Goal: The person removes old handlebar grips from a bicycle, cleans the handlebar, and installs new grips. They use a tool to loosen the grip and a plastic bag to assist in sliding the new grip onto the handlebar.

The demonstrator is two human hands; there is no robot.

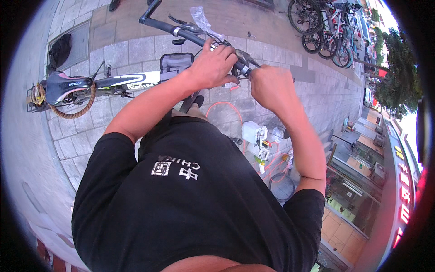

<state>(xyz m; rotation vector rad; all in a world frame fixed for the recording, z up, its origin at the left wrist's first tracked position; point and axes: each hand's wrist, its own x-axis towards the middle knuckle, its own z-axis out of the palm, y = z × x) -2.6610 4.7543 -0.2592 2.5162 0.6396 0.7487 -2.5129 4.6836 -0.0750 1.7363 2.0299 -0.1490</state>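
Observation:
A bicycle's dark handlebar (195, 38) slants across the upper middle, with cables and a brake lever around it. My left hand (213, 65) is closed over the bar near its middle, fingers on top and thumb below; the fingers partly cover the cables. Farther right, my right hand (272, 86) is wrapped in a fist around the bar's right part, and its fingertips are hidden. A crumpled clear plastic wrapper (201, 20) hangs by the bar. Left of my arms are the bicycle's white and green frame (136, 80), a grey frame bag (176, 63) and a black saddle (68, 86).
On the paving right of my legs lie an orange hose (222, 103), a white container (249, 131) and a round dark basin (282, 187). Several parked bicycles (324, 27) stand at the upper right. A brown rope (86, 109) loops below the saddle. Shopfronts line the right side.

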